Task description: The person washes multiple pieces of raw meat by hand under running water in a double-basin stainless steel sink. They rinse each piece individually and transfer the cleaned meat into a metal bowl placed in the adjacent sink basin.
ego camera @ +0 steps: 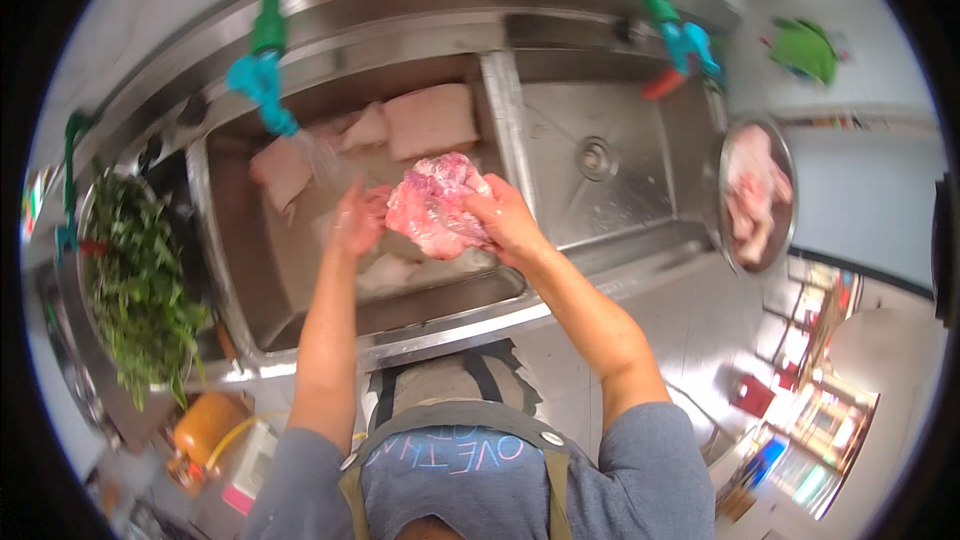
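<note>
My right hand (510, 221) grips a wet piece of raw meat (439, 206) by its right side, above the left basin of a steel sink (514, 127). To the left of the meat is my left hand (361, 217), blurred, with its fingers beside the meat's left edge; whether they touch it I cannot tell. Pale slabs of raw meat with skin (429, 122) lie in the water at the back of the basin, and another pale piece (390, 272) lies near its front. Water runs from a blue tap (262, 90) at the back left.
The right basin shows its drain (598, 157); a second blue tap (686, 49) hangs behind it. A metal bowl (791, 202) with raw meat stands at the far right. Leafy greens (139, 277) fill a container at the left, near an orange gas cylinder (210, 424) below.
</note>
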A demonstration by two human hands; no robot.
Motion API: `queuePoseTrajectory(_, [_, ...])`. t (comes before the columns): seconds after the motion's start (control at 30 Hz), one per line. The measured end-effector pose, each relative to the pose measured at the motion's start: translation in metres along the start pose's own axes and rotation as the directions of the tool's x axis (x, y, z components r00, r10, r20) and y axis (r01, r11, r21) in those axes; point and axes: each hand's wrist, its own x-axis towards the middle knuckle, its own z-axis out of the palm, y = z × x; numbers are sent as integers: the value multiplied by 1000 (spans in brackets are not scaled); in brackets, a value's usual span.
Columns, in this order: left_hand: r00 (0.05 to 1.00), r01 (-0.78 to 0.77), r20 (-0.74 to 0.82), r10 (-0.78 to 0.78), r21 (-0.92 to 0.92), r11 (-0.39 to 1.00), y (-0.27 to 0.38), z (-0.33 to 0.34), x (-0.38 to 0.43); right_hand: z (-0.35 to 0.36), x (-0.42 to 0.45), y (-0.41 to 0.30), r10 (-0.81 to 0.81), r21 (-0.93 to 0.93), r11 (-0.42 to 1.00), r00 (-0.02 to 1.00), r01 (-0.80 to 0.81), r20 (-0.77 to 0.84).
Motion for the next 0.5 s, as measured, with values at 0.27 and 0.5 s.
queuePoseTrajectory(0.27, [745, -227, -587, 318, 225, 948, 51, -17, 26, -181, -142, -94, -525, -127, 835, 708, 535, -473])
queuePoseTrajectory(0.5, [497, 667, -341, 798, 738, -100, 29, -107, 10, -415, -161, -149, -529, -128, 737, 448, 664, -720])
